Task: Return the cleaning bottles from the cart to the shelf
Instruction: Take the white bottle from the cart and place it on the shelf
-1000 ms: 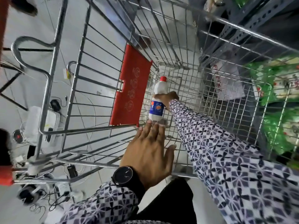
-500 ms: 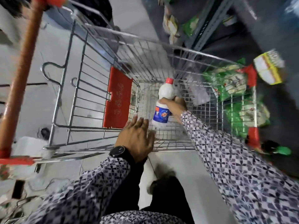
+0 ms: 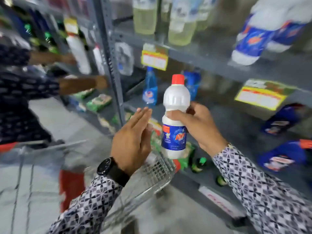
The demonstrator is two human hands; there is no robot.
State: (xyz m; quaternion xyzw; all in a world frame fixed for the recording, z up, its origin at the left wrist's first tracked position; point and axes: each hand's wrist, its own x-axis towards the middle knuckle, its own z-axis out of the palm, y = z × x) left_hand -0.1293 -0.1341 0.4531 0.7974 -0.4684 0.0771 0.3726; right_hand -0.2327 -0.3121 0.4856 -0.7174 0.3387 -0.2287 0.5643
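My right hand (image 3: 196,125) grips a white cleaning bottle (image 3: 175,105) with a red cap and a blue label. The bottle is upright, lifted above the wire cart (image 3: 152,173) and in front of the grey metal shelf (image 3: 211,65). My left hand (image 3: 133,141) is open with fingers straight, just left of the bottle and not touching it. Similar white bottles with blue labels (image 3: 251,39) stand on the upper shelf at the right. A blue spray bottle (image 3: 149,88) stands on the middle shelf behind the held bottle.
Another person (image 3: 18,98) at the left reaches both arms into the neighbouring shelf bay. A grey upright post (image 3: 111,61) divides the bays. Yellow price tags (image 3: 154,59) hang from shelf edges. Blue pouches (image 3: 283,120) lie at the right; green packets and bottles (image 3: 199,164) sit low.
My right hand has lifted the bottle out of the cart basket and up in front of the shelf. My view has swung from down into the cart to the shelves.
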